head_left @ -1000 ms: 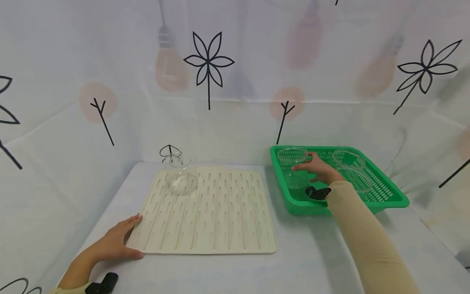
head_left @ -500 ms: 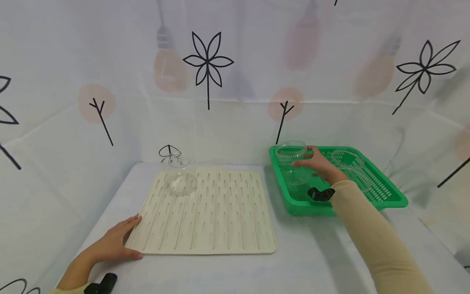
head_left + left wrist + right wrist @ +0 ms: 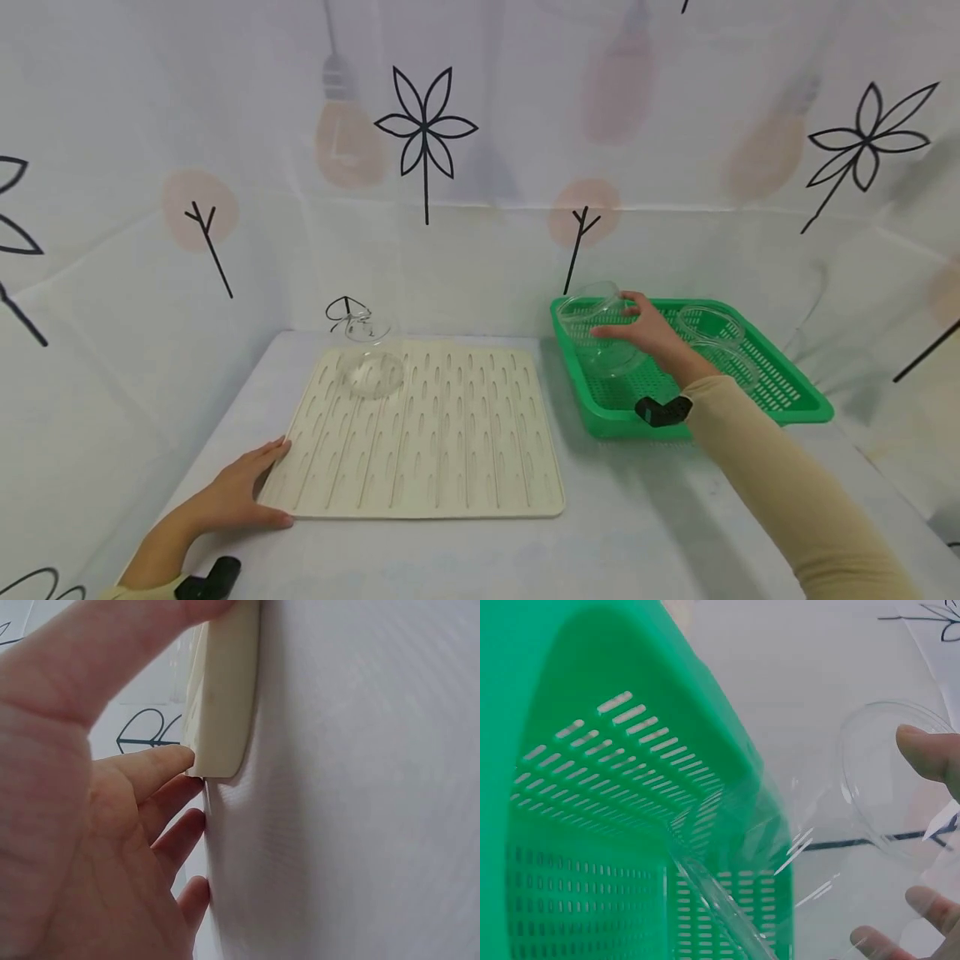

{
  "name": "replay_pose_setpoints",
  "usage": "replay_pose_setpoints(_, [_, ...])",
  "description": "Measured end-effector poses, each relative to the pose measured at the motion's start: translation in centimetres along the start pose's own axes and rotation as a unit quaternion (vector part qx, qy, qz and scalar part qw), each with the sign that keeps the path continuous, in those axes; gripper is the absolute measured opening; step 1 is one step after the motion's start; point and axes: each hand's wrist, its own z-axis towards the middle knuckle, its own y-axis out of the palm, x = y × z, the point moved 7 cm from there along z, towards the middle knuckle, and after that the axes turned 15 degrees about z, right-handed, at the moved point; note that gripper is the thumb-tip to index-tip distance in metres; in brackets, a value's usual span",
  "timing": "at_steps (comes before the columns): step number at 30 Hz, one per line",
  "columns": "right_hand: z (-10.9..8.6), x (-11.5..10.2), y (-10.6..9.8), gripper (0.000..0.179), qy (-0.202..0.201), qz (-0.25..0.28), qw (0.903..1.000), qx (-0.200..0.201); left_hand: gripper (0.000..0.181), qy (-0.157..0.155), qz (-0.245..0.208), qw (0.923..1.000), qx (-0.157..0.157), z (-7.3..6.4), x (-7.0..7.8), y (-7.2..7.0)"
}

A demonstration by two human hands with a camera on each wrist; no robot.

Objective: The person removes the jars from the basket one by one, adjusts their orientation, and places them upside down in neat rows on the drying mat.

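Cup [image 3: 585, 327] by the basket's [image 3: 637, 425] far-left corner is clasped in my right grip [image 3: 654, 335], likely for control, while my straight-fingered left grip [image 3: 232, 494] seemingly steadies the mat's [image 3: 420, 433] near-left corner.

Perforated green basket [image 3: 806, 412]: smooth, glossy plastic. Held container [image 3: 580, 328]: transparent, smooth and glossy; glass or plastic not distinguishable. Cream mat [image 3: 442, 433]: matt, with moulded relief. Counter [image 3: 420, 558]: matt white cloth. Backdrop [image 3: 487, 275]: creased, printed fabric.
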Motion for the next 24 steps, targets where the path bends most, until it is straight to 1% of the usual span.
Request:
replay_pose_setpoints(7, [-0.9,-1.2,0.3,0.103,-0.032,-0.034,0.9989,0.003,0.111,0.005,-0.002,1.0000,0.006,-0.1,0.2,-0.1])
replay_pose_setpoints(14, [-1.6,-2.4,0.8,0.099,-0.070,-0.068,0.9952,0.006,0.111,0.006,0.002,1.0000,0.007,-0.2,0.3,-0.3])
replay_pose_setpoints(22, [-2.4,-3.7,1.6,0.098,-0.092,-0.104,0.9902,0.012,0.112,0.009,-0.003,1.0000,-0.003,-0.1,0.4,-0.5])
replay_pose_setpoints(24, [-2.6,-4.0,1.8,0.098,-0.097,-0.113,0.9888,0.014,0.111,0.013,-0.006,0.9999,-0.001,-0.1,0.6,-0.6])
